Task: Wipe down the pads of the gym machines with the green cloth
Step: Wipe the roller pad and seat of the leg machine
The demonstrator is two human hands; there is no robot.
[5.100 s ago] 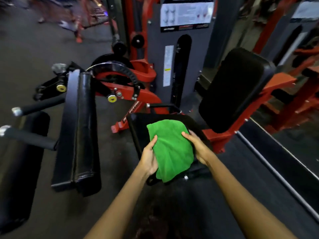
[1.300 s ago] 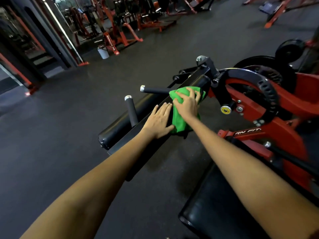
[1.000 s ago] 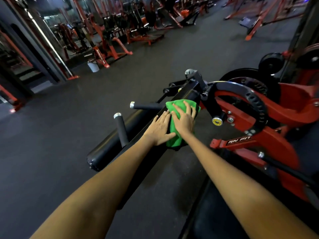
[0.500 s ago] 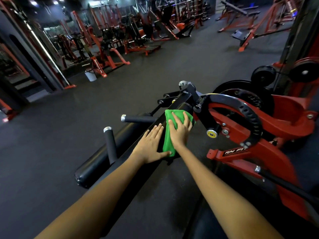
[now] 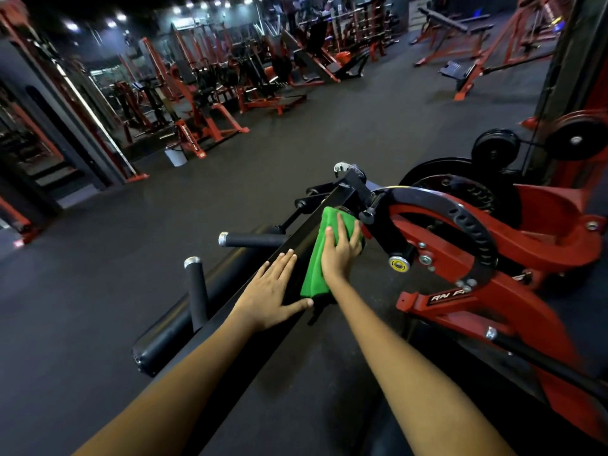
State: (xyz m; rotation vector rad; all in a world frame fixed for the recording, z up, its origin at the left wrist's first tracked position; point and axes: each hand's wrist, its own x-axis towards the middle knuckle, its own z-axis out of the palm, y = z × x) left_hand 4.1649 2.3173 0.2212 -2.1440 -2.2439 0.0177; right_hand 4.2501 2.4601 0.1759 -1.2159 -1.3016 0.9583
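- Pad (image 5: 230, 327): the long black pad runs from lower left up to the red frame (image 5: 543, 225), and it is the surface being wiped. Judging by where the cloth sits, the far end next to the frame is the part in hand and the near length is yet to do. Strokes that run along its length and overlap would leave no strip missed.
- Red frame: its black arc (image 5: 460, 222) and yellow knob (image 5: 399, 264) stand just beside the wiping hand. Knuckles could catch there, so strokes are better kept parallel to the pad than swept sideways.
- Roller (image 5: 171, 337): this round black roller lies beside the pad on its left, with two handles (image 5: 250, 240) above it. It is likely a pad to wipe too.
- Cloth (image 5: 316, 258): the green cloth is folded and draped over the pad's far end, hanging down the near face. Keeping it folded flat gives even contact, and I would turn it to a fresh side once soiled.
- Right hand (image 5: 340, 255): it lies flat on the cloth with fingers spread and straight, pressing rather than gripping. Firm, even palm pressure should keep the cloth from bunching.
- Left hand (image 5: 273, 291): it rests flat on the bare pad with fingers straight, its thumb at the cloth's lower edge. It holds nothing and appears to steady the pad.
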